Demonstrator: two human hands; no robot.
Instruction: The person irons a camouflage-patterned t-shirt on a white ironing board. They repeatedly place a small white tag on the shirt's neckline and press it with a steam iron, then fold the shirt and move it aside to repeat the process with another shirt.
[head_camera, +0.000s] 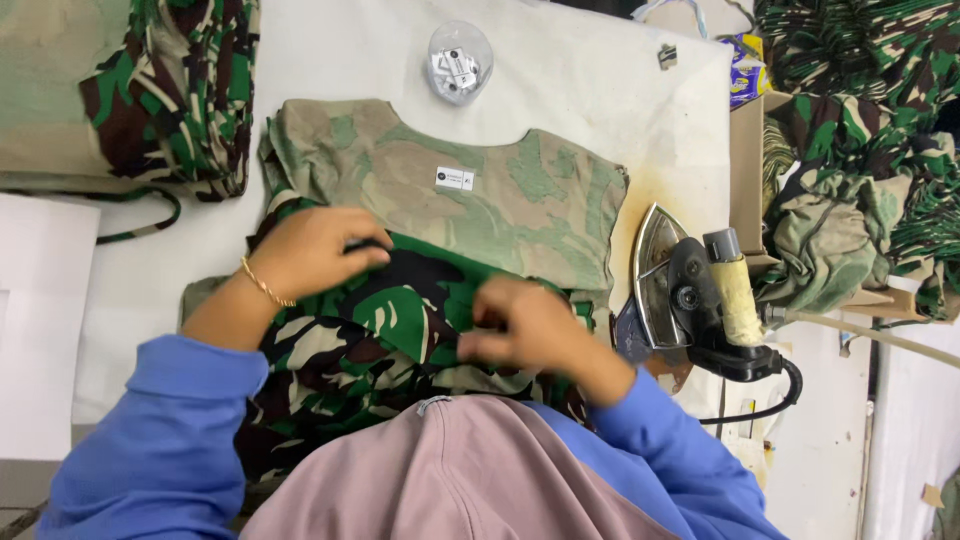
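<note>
Camouflage shirt (450, 200), inside-out on worktop (600, 80): folding in hand.
Left hand (310, 250) presses, right hand (520, 325) pinches the fold; likely needs smoothing flat.

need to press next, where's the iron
In the head view the iron lies tipped on its side on the white table, right of the camouflage garment.

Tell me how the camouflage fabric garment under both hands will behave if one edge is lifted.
Probably floppy: the camouflage fabric garment already lies folded and creased on the white padded table. It would likely drape and unfold rather than hold shape where the left hand and right hand pinch it. It looks light, unlikely to slide.
</note>
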